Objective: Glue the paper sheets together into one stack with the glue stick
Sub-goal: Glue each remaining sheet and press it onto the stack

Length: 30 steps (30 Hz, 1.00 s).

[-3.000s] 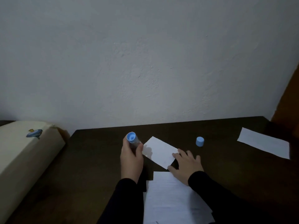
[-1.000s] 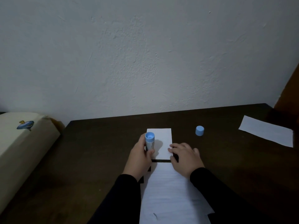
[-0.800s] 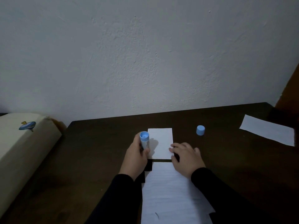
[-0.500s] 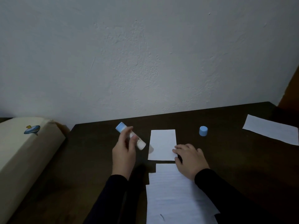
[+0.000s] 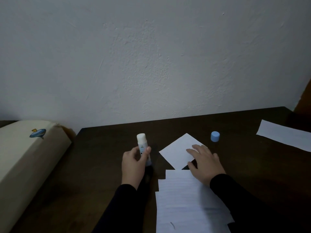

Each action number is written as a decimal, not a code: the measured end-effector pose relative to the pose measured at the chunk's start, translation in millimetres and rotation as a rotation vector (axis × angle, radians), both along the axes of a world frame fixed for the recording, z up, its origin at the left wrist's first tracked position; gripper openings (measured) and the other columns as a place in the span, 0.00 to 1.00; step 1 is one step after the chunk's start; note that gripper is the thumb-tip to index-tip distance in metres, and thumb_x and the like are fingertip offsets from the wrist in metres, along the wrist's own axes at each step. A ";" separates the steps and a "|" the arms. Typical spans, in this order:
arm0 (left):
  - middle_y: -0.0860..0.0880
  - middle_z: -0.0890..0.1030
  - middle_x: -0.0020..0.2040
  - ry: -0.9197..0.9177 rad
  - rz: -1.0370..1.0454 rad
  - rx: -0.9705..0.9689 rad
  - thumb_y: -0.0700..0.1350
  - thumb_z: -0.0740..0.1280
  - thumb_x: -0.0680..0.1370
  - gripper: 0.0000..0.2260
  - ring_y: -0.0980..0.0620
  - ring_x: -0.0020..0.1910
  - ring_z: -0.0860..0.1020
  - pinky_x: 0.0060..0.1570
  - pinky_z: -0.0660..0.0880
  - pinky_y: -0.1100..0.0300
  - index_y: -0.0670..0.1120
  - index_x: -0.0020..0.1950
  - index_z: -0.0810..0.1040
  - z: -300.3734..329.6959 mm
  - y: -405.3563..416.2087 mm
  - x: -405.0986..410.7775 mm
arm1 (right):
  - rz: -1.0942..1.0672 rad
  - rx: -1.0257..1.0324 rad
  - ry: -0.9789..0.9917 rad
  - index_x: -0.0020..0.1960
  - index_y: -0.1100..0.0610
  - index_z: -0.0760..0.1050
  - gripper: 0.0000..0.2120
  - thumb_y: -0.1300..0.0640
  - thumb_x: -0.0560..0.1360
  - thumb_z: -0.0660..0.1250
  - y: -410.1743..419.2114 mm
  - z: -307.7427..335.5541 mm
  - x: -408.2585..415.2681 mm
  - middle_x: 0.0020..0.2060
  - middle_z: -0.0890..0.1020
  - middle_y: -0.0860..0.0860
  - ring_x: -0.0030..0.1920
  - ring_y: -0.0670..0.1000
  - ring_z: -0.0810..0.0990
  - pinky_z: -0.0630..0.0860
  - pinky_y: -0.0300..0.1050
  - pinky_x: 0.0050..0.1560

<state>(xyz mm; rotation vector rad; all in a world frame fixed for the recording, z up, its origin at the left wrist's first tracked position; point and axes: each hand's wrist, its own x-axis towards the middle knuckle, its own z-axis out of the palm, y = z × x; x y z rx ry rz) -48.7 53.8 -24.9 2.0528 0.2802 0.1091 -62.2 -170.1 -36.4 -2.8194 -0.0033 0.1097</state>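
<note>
Fingers (image 5: 148,149) of our left hand (image 5: 133,163) curl round the glue stick (image 5: 143,149), held upright above the dark bench (image 5: 94,165) with its white glue tip uppermost and its blue base below our thumb. Our right hand (image 5: 206,163) lies flat, fingers straight, pressing on a small sheet (image 5: 179,151) turned cornerwise just right of the stick. Touching that sheet's near corner, a pile of sheets (image 5: 185,202) runs toward us, partly under our right sleeve. We see the blue cap (image 5: 215,136) standing just beyond our right hand, and another sheet (image 5: 284,134) well apart at the bench's far right.
</note>
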 end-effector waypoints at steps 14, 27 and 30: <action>0.51 0.62 0.69 -0.299 0.167 -0.067 0.56 0.73 0.70 0.35 0.53 0.64 0.67 0.63 0.69 0.54 0.53 0.73 0.62 8.7 -23.0 -8.4 | -0.112 -0.142 0.087 0.76 0.46 0.59 0.25 0.42 0.80 0.52 5.4 6.0 -7.7 0.74 0.61 0.50 0.72 0.53 0.60 0.60 0.56 0.69; 0.50 0.64 0.73 -0.037 -0.327 0.656 0.59 0.61 0.78 0.25 0.48 0.73 0.59 0.72 0.60 0.46 0.52 0.72 0.64 -17.2 -103.4 -19.3 | -0.101 0.005 0.020 0.70 0.48 0.68 0.21 0.43 0.79 0.57 -19.4 21.4 -17.8 0.66 0.70 0.50 0.66 0.52 0.67 0.66 0.52 0.64; 0.46 0.59 0.77 0.154 -0.360 0.783 0.63 0.59 0.77 0.27 0.41 0.76 0.52 0.71 0.52 0.37 0.51 0.73 0.63 -13.7 -116.9 1.9 | -0.154 0.097 -0.062 0.69 0.47 0.70 0.19 0.45 0.80 0.58 -44.6 28.4 -11.9 0.64 0.72 0.49 0.64 0.50 0.69 0.68 0.49 0.64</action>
